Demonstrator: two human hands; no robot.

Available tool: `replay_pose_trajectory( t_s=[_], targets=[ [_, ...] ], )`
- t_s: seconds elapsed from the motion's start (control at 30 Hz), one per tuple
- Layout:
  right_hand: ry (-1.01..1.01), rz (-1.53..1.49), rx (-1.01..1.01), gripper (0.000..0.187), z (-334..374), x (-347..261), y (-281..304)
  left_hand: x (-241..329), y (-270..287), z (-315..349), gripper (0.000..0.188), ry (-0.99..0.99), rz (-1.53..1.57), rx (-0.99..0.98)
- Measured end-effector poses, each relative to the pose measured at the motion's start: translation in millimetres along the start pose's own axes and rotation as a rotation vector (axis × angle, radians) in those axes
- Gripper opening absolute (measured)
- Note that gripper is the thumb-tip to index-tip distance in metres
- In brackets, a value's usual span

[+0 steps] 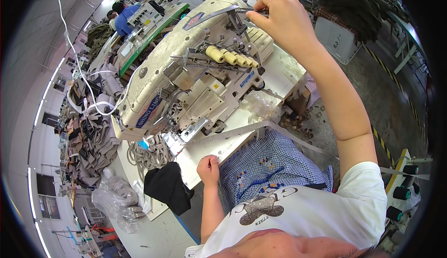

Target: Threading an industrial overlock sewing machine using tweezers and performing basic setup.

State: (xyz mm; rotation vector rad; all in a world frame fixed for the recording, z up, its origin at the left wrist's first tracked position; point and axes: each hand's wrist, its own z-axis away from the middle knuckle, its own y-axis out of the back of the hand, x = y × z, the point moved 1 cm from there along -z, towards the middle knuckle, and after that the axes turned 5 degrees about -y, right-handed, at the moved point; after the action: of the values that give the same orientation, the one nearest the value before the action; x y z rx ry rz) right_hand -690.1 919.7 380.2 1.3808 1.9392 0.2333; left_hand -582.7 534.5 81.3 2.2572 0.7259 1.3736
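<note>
1. Flat grey metal bar (219,13): atop cream-white metal sewing machine (156,67), long axis slanting up toward right hand (286,21), the nearer one.
2. Right fingertips bunched just right of bar's end; clamped or not, cannot tell.
3. Left hand (208,170): fingers curled together, below narrow pale-grey strip (242,130).

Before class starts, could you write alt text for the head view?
A person's right hand is raised at the far end of an industrial sewing machine, while the curled left hand is beside the white tabletop. A pale strip trails from the machine toward the right; black cloth lies at lower left.
</note>
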Motion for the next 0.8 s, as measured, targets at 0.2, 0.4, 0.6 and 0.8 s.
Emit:
replay_pose_trajectory(
  t_s=[0.2, 0.4, 0.6, 0.8],
  targets=[
    [0.014, 0.016, 0.002, 0.030, 1.0, 0.5, 1.5, 0.7, 0.3, -0.2, 0.025, -0.005, -0.004, 0.001],
    [0.008, -0.036, -0.005, 0.029, -1.4, -2.4, 2.2, 0.5, 0.5, -0.4, 0.024, -0.008, -0.012, -0.004],
    [0.003, -0.036, -0.015, 0.028, -4.3, -3.6, -1.6, -3.3, -0.7, -0.2, 0.031, -0.091, -0.017, 0.019],
    [-0.011, -0.019, -0.019, 0.026, -4.1, -3.6, -3.2, -5.2, -1.1, 0.4, 0.033, -0.082, -0.018, 0.015]
  ],
)
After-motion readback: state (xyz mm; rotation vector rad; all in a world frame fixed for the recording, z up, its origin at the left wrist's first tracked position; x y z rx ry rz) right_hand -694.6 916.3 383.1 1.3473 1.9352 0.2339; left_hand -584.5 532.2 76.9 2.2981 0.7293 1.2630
